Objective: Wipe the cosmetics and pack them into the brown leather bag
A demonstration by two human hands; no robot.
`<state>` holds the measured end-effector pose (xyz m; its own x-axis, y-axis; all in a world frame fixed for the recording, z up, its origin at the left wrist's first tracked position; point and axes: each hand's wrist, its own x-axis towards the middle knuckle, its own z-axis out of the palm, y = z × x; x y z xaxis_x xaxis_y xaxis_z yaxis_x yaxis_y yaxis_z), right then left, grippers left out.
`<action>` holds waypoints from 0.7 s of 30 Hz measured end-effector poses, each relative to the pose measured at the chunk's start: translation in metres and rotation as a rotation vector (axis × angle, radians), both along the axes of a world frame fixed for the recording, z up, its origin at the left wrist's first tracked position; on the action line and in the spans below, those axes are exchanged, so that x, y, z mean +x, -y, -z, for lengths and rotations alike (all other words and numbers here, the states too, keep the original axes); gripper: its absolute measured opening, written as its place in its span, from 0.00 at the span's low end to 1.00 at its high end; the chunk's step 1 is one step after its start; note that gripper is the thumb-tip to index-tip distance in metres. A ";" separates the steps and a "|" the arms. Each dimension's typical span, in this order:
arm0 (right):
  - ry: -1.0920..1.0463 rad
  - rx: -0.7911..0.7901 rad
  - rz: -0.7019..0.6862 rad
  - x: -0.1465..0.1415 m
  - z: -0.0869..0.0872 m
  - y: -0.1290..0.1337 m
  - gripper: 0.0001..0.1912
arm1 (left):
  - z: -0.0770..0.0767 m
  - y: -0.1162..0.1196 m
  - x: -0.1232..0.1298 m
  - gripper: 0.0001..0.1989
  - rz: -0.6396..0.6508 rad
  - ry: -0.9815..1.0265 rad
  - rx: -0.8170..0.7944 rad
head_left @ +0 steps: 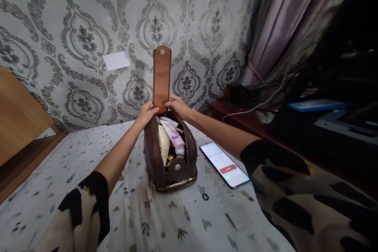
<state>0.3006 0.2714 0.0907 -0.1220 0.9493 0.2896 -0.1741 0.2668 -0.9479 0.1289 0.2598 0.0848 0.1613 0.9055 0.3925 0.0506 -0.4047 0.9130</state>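
Note:
A dark brown toiletry bag [153, 153] stands on the bed with its zipped top spread wide. Its lighter brown strap flap [162, 78] points straight up at the far end, a snap near its tip. My left hand [146, 114] grips the bag's far left corner, thumb at the strap's base. From the other side, my right hand [178, 106] has its thumb and fingers around the strap's lower right edge. Inside lie a cream-coloured tube [163, 143], a pink and white tube [173, 134] and other small items, partly hidden. A gold zip [177, 184] hangs open at the near end.
A phone [224, 165] showing a running timer lies right of the bag on the patterned sheet [132, 212]. Patterned wallpaper with a white card [116, 60] rises behind. A wooden board [23, 114] is at left; a dark red table [236, 116] with cables stands at right.

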 end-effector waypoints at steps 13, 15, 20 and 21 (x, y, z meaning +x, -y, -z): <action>-0.047 0.017 0.015 -0.003 -0.003 0.016 0.07 | 0.000 0.003 0.005 0.13 -0.073 -0.056 0.040; -0.054 0.018 0.013 -0.004 -0.002 0.018 0.06 | 0.000 0.004 0.006 0.12 -0.092 -0.056 0.050; -0.059 0.021 0.022 -0.003 0.000 0.022 0.03 | -0.002 0.007 0.008 0.10 -0.117 -0.060 0.062; -0.057 0.023 0.024 -0.003 0.000 0.023 0.03 | -0.002 0.009 0.008 0.10 -0.118 -0.060 0.059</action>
